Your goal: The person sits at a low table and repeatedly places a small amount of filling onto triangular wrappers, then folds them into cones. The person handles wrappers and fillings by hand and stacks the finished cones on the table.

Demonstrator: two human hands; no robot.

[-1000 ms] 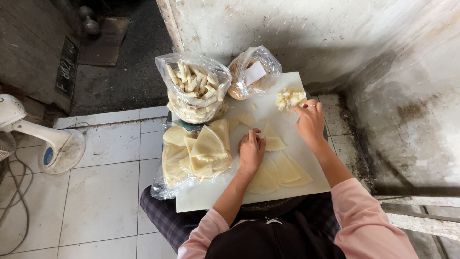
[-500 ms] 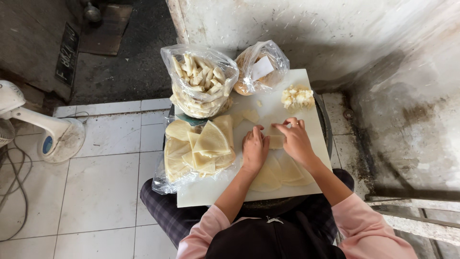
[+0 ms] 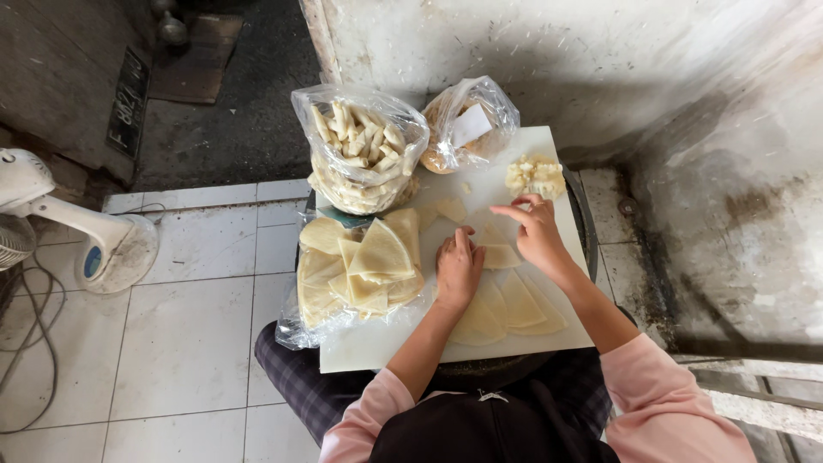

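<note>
right hand (image 3: 538,233) back from pale filling heap (image 3: 534,176), fingers pinched over pale triangular dough wrapper (image 3: 500,255) | left hand (image 3: 459,267) flat, pinning it | filling likely arriving

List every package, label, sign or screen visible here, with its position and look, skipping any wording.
Clear plastic bag of rolled pastries: far left of the white cutting board, open-topped, pale rolls inside.
Knotted clear bag: right of the first, brownish contents, small white paper slip inside.
Flat plastic wrap: under the stack of triangular wrappers, left of the left hand.
Dark plate sign: on the wall, upper left, narrow rectangle.
No screens.
</note>
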